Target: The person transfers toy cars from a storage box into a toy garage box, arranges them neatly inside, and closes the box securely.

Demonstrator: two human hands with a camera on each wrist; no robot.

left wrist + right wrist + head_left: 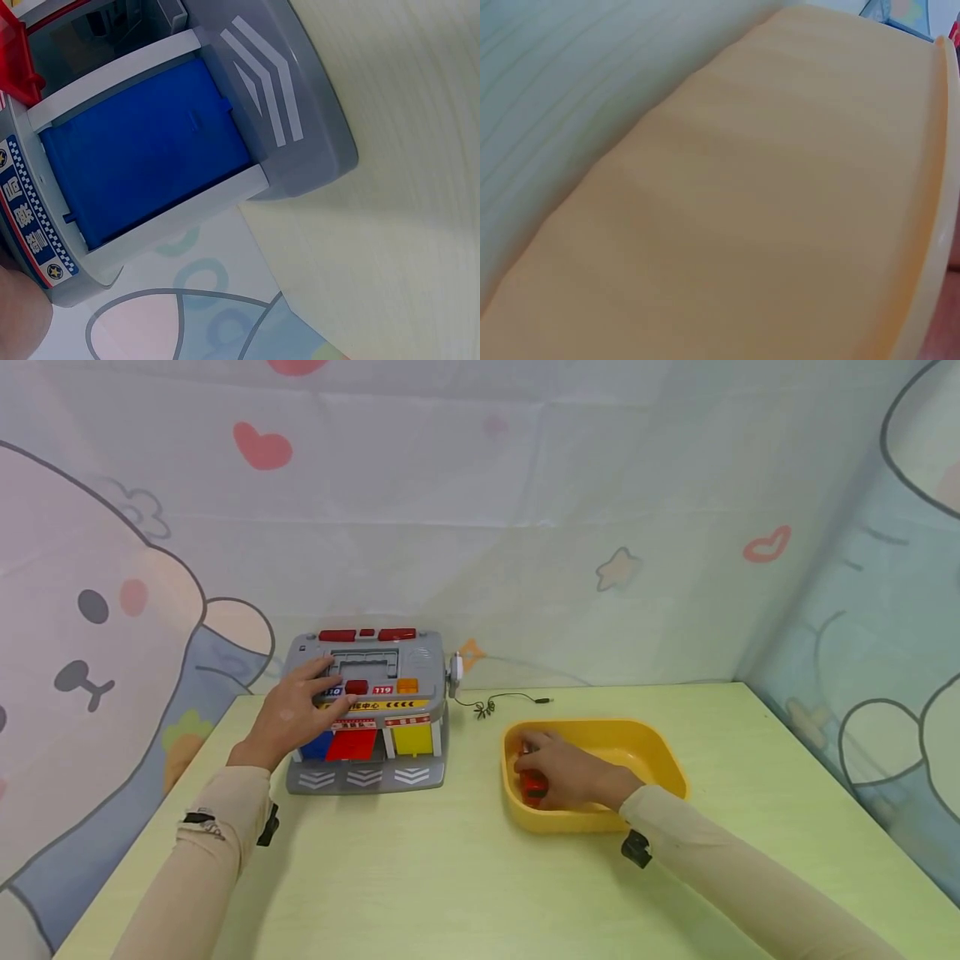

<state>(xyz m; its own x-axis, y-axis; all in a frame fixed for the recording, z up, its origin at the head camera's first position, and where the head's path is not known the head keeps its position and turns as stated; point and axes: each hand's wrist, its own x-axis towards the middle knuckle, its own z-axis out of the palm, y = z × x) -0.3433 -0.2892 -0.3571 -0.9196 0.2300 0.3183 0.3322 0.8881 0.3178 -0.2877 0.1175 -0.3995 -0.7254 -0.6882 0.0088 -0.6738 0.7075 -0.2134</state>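
Note:
A grey toy garage (423, 664) stands at the back left of the table. My left hand (294, 714) rests on its top left, with extended fingers near the red button (356, 687). The red door (351, 745) sticks outward, raised, while the yellow door (412, 739) and the blue door (150, 150) are down. To the right is a yellow basin (600, 821). Inside its left end my right hand (562, 768) grips a red toy car (533, 785), mostly covered by the fingers. The right wrist view shows mainly the basin's outer wall (742, 187).
A thin black cable (510, 696) with a plug lies behind, between garage and basin. An orange button (407, 685) and a grey-white part (454, 672) are on the garage's right side. A printed cloth (487, 568) hangs behind the pale green table (420, 877).

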